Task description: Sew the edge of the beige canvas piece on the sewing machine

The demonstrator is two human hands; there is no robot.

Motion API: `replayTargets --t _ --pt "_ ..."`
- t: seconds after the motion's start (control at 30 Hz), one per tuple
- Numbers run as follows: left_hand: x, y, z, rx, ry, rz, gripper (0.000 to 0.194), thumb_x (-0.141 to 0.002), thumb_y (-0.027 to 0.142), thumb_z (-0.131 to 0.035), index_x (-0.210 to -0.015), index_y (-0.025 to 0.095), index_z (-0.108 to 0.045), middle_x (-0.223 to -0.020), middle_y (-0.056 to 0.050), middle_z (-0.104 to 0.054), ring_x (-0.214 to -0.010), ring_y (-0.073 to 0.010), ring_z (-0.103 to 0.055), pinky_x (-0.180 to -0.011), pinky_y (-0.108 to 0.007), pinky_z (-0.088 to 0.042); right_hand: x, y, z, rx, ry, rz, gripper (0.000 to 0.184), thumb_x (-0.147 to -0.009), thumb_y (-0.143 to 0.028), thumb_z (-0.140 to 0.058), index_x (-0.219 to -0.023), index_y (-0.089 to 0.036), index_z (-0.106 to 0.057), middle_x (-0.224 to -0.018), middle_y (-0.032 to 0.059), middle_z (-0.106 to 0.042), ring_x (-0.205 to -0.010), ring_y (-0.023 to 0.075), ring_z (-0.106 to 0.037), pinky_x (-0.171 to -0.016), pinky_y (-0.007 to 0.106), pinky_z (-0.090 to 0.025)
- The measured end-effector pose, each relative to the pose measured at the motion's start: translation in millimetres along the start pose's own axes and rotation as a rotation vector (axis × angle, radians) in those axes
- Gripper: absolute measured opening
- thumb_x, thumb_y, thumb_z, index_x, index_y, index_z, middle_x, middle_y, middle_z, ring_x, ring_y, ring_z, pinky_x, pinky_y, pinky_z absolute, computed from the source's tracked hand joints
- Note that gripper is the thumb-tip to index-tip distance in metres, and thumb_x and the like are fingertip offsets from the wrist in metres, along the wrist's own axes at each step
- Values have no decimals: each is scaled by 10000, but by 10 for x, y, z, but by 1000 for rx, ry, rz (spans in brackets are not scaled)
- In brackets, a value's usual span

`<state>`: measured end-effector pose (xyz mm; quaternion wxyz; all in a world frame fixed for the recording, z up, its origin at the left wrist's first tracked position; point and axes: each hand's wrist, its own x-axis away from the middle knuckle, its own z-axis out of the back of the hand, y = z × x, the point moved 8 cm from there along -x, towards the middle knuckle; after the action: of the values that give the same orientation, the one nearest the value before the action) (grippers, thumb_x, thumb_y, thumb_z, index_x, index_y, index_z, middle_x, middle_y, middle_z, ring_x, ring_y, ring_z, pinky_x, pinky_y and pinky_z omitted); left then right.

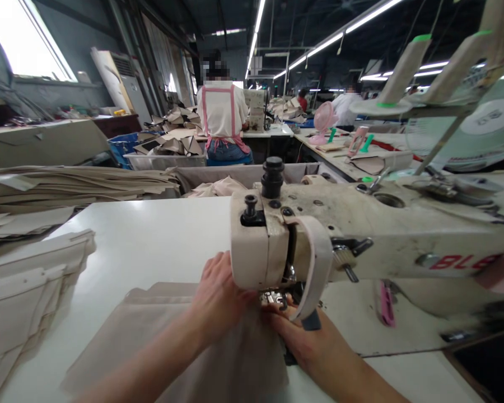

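Note:
A beige fabric panel lies on the white table under the head of a sewing machine. My left hand rests on the fabric just left of the needle area, its fingers laid forward and partly hidden behind the machine head. To the right of the metal presser foot, my right hand holds the fabric's edge between thumb and fingers; the machine's pale curved strap hides part of them. The needle itself cannot be made out.
Stacked beige pieces lie at the left, with a taller pile behind. Pink thread snips lie right, below the machine arm. Thread cones stand back right. A person in a pink apron sits ahead.

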<state>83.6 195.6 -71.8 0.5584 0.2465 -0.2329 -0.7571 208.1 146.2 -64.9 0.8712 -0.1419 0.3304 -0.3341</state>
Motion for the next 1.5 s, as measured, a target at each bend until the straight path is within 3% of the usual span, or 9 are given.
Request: replayTargets --t 0.13,0.27,0.4,0.5,0.63,1.03,1.2,1.37,1.5 --pt "561 27 -157 121 77 -33 732 -518 231 -811 -1175 191 -492 -1199 -130 -553 -1098 -329 -513 -938 -451 -453 22 69 7 -132 -10 -113 283 -967 -177 -425 -837 -210 -675 -832 47 -693 -806 197 -648 -773 321 -523" --pt "779 -37 -268 250 6 19 376 -596 83 -658 -908 203 -486 -934 -30 -576 -874 -219 -556 -791 -338 -483 238 127 -102 -320 1 -312 248 -953 -191 -431 -1066 -222 -650 -922 70 -717 -858 201 -686 -781 334 -552" --pt "707 36 -193 310 -79 -44 199 -721 162 -648 -844 196 -495 -887 -22 -585 -845 -206 -562 -756 -313 -462 669 163 -507 -1101 40 -765 446 -866 -391 -643 -1256 -220 -512 -1032 90 -718 -863 202 -717 -788 341 -569" --pt "708 71 -200 326 -101 -86 190 -742 191 -673 -857 194 -521 -906 -31 -594 -870 -211 -563 -772 -319 -457 793 49 -670 -1347 81 -879 579 -739 -481 -773 -1197 -199 -559 -1033 107 -723 -905 239 -713 -804 357 -554" --pt "771 33 -248 258 -74 -67 404 -591 93 -735 -916 205 -522 -977 -34 -594 -927 -230 -557 -814 -330 -464 716 -57 -635 -1404 95 -853 508 -711 -428 -797 -1123 -187 -624 -1014 106 -738 -963 255 -699 -872 383 -523" --pt "796 180 -152 367 -152 -195 102 -871 161 -519 -852 176 -618 -887 -63 -634 -868 -195 -592 -784 -299 -456 730 -38 -630 -1497 168 -925 474 -672 -373 -863 -1082 -194 -705 -972 70 -752 -900 179 -708 -788 260 -533" --pt "792 162 -162 176 19 -141 193 -942 182 -433 -826 182 -587 -783 -43 -619 -738 -178 -568 -677 -287 -437 709 -39 -716 -1427 180 -1077 419 -610 -458 -881 -879 -176 -727 -741 15 -744 -708 161 -709 -679 251 -553" --pt "945 451 -138 -46 234 -594 231 -1005 215 -391 -982 205 -620 -784 -27 -646 -740 -161 -563 -704 -267 -453 718 -108 -758 -1450 137 -1130 323 -659 -476 -842 -755 -183 -747 -687 14 -736 -675 166 -701 -671 256 -541" --pt "1021 508 -122 -88 287 -770 235 -1015 180 -391 -947 151 -614 -767 -25 -646 -730 -144 -559 -705 -245 -468 751 -160 -754 -1539 101 -1117 335 -648 -467 -856 -824 -191 -782 -732 23 -735 -761 178 -679 -742 262 -506"
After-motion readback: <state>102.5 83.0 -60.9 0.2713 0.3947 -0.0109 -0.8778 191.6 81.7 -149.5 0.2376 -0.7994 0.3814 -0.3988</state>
